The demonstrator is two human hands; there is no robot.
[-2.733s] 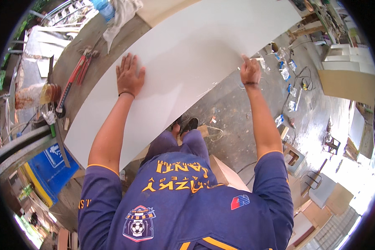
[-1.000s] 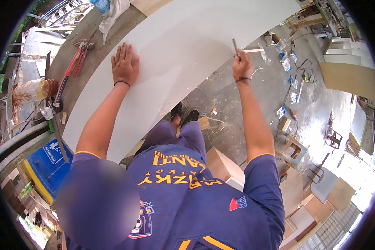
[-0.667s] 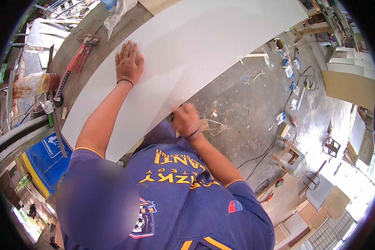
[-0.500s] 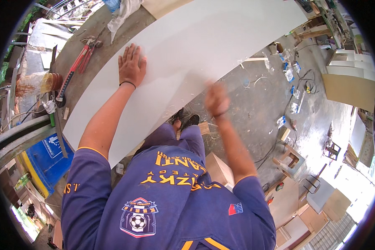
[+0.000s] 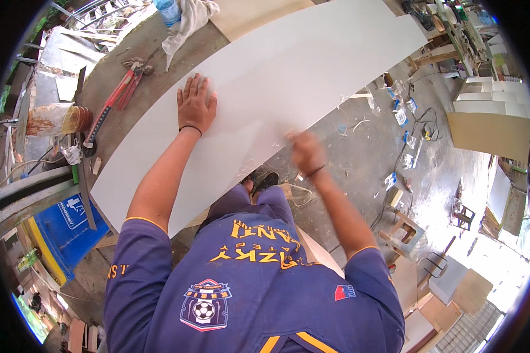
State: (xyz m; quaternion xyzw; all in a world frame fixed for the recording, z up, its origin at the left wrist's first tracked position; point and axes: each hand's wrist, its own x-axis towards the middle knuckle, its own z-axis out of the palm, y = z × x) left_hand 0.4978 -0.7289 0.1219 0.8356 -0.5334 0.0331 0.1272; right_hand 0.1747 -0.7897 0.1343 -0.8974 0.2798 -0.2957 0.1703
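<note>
A large white panel (image 5: 265, 76) stretches across the view, from near my left elbow up to the far right. My left hand (image 5: 196, 107) lies flat on its surface with fingers stretched out, a dark band round the wrist. At the panel's near edge, my right hand (image 5: 308, 153) is closed and smeared by motion. Its fingertips meet the edge, and whatever they hold is too small and blurred to name. Thin curled shavings lie along this edge and on the floor below.
Red-handled tools, one a hammer (image 5: 109, 106), lie left of the panel. Beyond are a cloth (image 5: 185, 29) and a blue water bottle (image 5: 167, 12). A blue-and-yellow box (image 5: 70, 232) stands at lower left. Cables, blue-and-clear packets (image 5: 401, 117) and a small stool (image 5: 403, 232) are on the right-hand floor.
The whole view has shifted slightly. My left hand stays flat on the panel. My right hand, still closed, has moved a little leftward along the near edge.
</note>
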